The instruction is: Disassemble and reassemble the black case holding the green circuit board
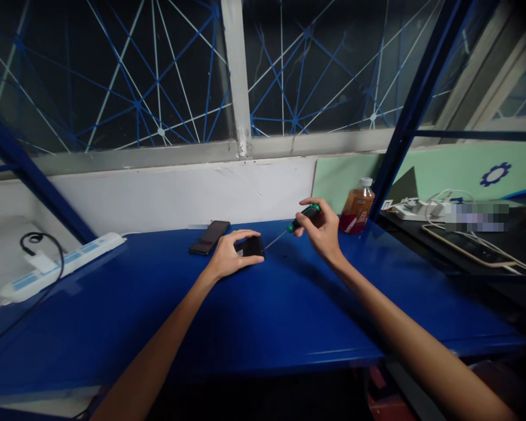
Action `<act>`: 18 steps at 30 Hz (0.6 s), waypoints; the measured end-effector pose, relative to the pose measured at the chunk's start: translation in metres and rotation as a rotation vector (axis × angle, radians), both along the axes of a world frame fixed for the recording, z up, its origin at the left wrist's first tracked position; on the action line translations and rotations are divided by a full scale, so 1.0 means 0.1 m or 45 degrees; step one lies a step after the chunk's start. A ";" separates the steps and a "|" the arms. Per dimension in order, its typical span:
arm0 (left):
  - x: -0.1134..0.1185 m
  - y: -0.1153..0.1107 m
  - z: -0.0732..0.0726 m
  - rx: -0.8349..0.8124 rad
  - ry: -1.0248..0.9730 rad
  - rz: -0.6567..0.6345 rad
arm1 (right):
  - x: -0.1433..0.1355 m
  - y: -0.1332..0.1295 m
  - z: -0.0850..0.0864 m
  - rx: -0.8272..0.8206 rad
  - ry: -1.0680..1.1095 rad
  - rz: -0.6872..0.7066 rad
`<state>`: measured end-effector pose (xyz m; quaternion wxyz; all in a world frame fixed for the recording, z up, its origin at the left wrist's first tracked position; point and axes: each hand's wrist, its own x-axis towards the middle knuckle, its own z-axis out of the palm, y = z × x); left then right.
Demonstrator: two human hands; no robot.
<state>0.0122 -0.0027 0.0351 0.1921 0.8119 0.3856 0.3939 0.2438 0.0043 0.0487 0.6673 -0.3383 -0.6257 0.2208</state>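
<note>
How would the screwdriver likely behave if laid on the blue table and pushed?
The screwdriver, held in the right hand, would probably roll in an arc, as its handle looks rounded and thicker than the shaft. It should stay stiff, since the thin shaft looks straight and metallic. It may also slide easily, as the blue table looks smooth.

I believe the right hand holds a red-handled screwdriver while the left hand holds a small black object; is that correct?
Not quite: in the head view, the screwdriver's handle is green and black, not red. The right hand does hold it, and the left hand holds the small black object.
</note>
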 end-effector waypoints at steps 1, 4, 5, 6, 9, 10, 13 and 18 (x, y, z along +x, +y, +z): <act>0.00 0.00 0.00 -0.001 0.001 -0.002 | 0.00 -0.01 0.00 0.005 -0.004 0.008; 0.00 0.00 0.00 -0.002 0.001 -0.010 | 0.00 -0.03 0.02 0.006 -0.019 0.019; 0.00 -0.01 0.00 -0.002 0.000 -0.011 | -0.01 -0.04 0.02 0.001 -0.025 0.019; 0.00 -0.01 0.00 -0.001 0.001 -0.011 | -0.01 -0.04 0.03 -0.006 -0.030 0.020; 0.00 0.00 0.00 0.000 0.002 -0.006 | -0.02 -0.06 0.04 -0.024 -0.032 0.016; 0.00 0.00 -0.01 0.002 0.003 -0.005 | -0.02 -0.06 0.04 -0.027 -0.030 0.013; 0.00 0.01 -0.01 0.010 0.001 -0.005 | -0.03 -0.05 0.03 -0.031 -0.017 0.012; 0.00 0.00 0.00 0.009 -0.008 -0.001 | -0.02 -0.04 0.02 -0.010 0.029 0.072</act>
